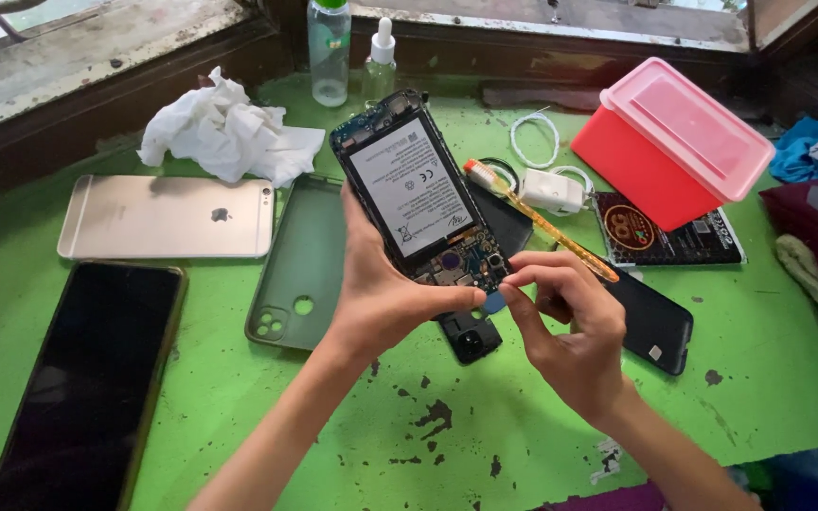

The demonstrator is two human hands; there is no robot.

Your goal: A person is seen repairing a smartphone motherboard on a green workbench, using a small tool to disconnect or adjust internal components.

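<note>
Lower end of the opened phone (416, 194) hidden behind the left hand (381, 293). Small blue pick (494, 303) mostly covered by the fingertips of the right hand (570, 331). Black phone (87, 378) cut off by the bottom edge. Clear bottle (328, 52) cut off at the top. Black part (471, 336) under the hands half hidden. Blue cloth (802, 151) cut off at the right edge. Tiny parts on the board too small to tell.

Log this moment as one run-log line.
left hand: holds opened phone, battery showing | right hand: blue pick at phone's lower edge | surface: green table
</note>
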